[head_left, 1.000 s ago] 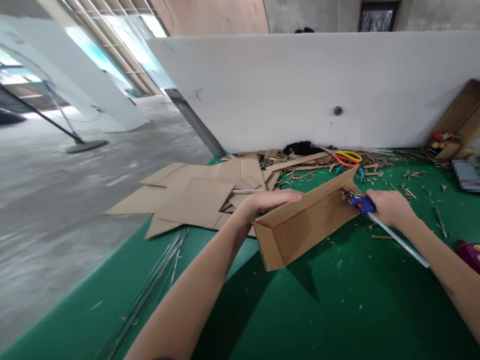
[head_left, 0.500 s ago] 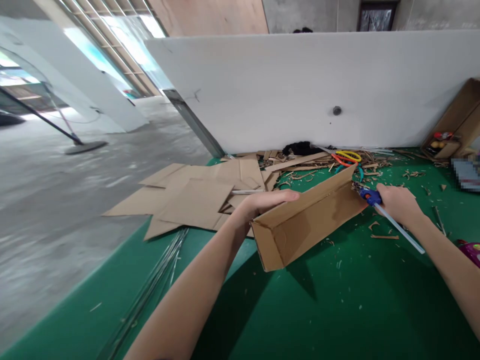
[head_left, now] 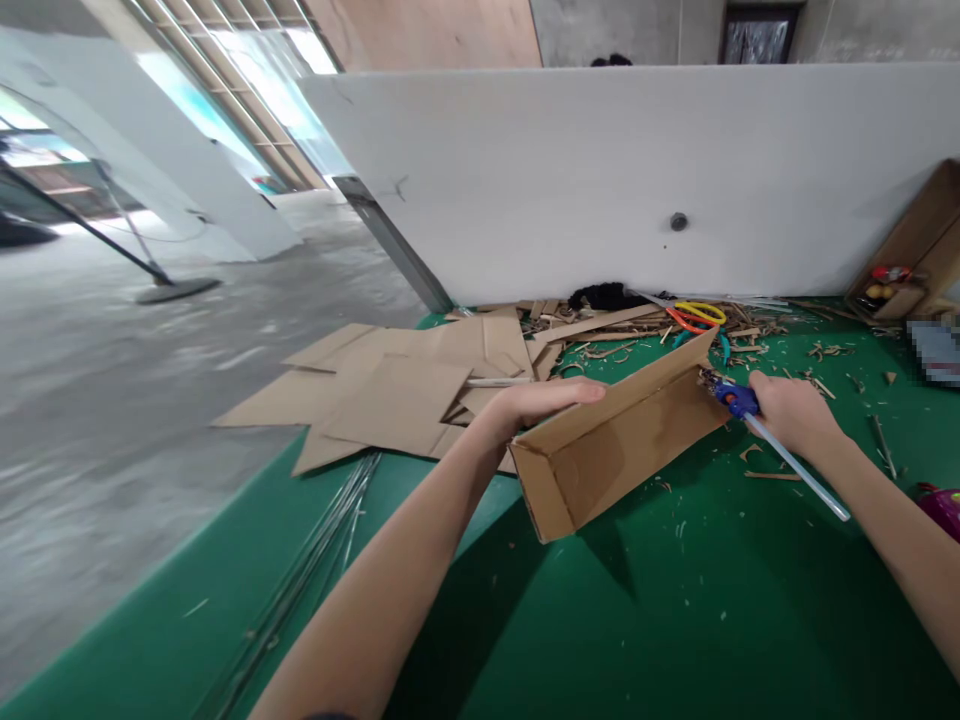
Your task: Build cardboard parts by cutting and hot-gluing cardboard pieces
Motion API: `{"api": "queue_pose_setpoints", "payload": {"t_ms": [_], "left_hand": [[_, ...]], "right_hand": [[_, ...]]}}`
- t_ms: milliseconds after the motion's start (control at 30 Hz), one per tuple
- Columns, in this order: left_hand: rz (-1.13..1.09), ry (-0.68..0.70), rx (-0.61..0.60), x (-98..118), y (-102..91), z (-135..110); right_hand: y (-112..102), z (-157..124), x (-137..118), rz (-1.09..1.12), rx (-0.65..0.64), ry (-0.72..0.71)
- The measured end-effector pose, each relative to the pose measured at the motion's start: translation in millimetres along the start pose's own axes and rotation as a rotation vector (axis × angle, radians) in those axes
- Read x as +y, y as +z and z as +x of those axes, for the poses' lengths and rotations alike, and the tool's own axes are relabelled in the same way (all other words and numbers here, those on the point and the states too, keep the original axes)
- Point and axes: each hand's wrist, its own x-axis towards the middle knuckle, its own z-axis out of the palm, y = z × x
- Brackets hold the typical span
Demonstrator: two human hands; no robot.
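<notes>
A long cardboard tray [head_left: 622, 455], folded with upright sides, is held tilted above the green table. My left hand [head_left: 551, 400] grips its far long side, the thumb along the upper edge and the other fingers hidden behind the cardboard. In my right hand [head_left: 795, 412] is a blue hot glue gun [head_left: 735, 398], with a clear glue stick [head_left: 806, 475] jutting out of its back. The gun's nozzle sits at the tray's right end, by the inner corner; whether it touches the cardboard I cannot tell.
Flat cardboard sheets [head_left: 397, 400] lie left of the tray. Behind it are scissors with orange handles [head_left: 686, 320], yellow handles [head_left: 701, 312] and cardboard scraps. Thin rods [head_left: 322, 540] lie at the left edge. A white panel [head_left: 540, 180] closes the back; a cardboard box [head_left: 911, 240] stands right.
The glue gun's nozzle has shifted slightly left along the tray's right end. Both hands keep their holds, and the whole view has moved a little.
</notes>
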Motion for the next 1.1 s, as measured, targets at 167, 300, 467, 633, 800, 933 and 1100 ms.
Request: {"api": "queue_pose_setpoints", "payload": {"t_ms": [167,300,467,633,800,933,1100], "left_hand": [[-0.022,-0.001,-0.037,-2,1.8,2],[-0.046,0.011,-0.052,-3,3.6,3],[-0.054,0.040,-0.045,-4,5.1,4],[-0.058,0.030,-0.057,-3,3.0,4],[-0.067,0.008,-0.043,-5,0.3,4],[-0.078,0.026,-0.055,-7,0.1,4],[-0.099,0.005,-0.051,-5,1.3,1]], "right_hand": [[-7,-3,-19,0.015,-0.034,-0.083],[-11,-6,-37,0.036,-0.032,-0.130],[-10,-8,-44,0.081,0.002,-0.167],[-5,-6,-33,0.043,0.008,-0.111],[-4,-2,-22,0.038,0.001,-0.042],[-8,-1,-14,0.034,-0.013,0.050],[-8,1,-4,0.015,0.010,0.131]]}}
